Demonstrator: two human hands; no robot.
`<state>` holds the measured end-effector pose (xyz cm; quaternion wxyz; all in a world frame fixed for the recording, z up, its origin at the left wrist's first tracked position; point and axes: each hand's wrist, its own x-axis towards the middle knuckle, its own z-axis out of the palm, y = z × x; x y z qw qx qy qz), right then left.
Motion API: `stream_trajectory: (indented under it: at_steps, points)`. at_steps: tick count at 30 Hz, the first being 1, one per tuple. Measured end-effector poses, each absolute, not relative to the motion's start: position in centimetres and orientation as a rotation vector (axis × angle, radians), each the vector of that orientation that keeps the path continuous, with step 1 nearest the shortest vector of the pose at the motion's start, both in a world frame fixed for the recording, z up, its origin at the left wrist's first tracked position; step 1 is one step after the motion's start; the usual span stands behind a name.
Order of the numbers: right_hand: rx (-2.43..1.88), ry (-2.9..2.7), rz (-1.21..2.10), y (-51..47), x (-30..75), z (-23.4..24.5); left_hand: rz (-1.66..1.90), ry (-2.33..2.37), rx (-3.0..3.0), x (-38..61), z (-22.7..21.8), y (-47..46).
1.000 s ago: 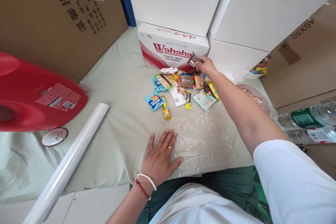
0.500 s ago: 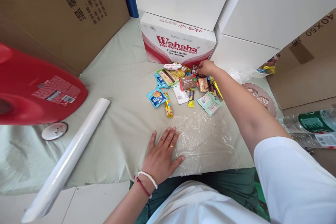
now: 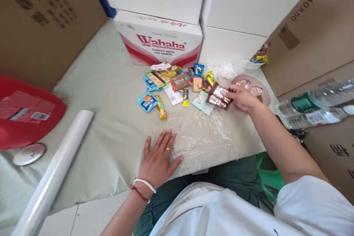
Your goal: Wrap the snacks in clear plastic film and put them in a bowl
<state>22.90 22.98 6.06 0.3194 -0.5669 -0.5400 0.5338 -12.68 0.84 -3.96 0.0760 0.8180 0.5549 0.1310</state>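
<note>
My right hand [image 3: 242,98] grips two brown snack packets [image 3: 219,97], held just above the far edge of a crinkled sheet of clear plastic wrap [image 3: 206,138] on the pale green cloth [image 3: 110,92]. My left hand [image 3: 158,156] lies flat with fingers spread on the cloth, at the wrap's left edge. A pile of small colourful snack packets [image 3: 173,84] lies beyond the wrap, in front of a red and white Wahaha carton [image 3: 157,42].
A roll of clear film [image 3: 54,177] lies at the left, near a red container [image 3: 26,112] and a round lid [image 3: 29,153]. White boxes [image 3: 235,11] and cardboard boxes [image 3: 309,25] stand behind. Two water bottles [image 3: 315,108] lie at the right beside a round patterned plate [image 3: 253,86].
My right hand has drawn back from the far side of the pile toward me and to the right, now carrying two brown packets. The left hand has stayed flat.
</note>
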Motion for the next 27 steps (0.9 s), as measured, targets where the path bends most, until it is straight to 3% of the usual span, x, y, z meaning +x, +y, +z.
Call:
stream_trajectory:
  at_steps: [5, 10, 21, 27]
  points:
    - [-1.697, -1.334, 1.456, 14.6, 29.1, 3.1, 0.391, 1.663, 2.464, -12.7, -4.3, 1.2]
    - [-1.826, -1.477, 1.016, 12.3, 31.4, 1.8, 0.341, 1.667, 2.521, -12.6, -4.4, 1.3]
    - [-1.786, -2.200, 0.514, 9.3, 31.5, -0.9, 0.283, 1.682, 2.519, -12.5, -4.1, 1.3]
    - [-1.690, -2.229, 0.667, 8.4, 31.9, -0.5, 0.266, 1.692, 2.502, -12.5, -4.0, 1.3]
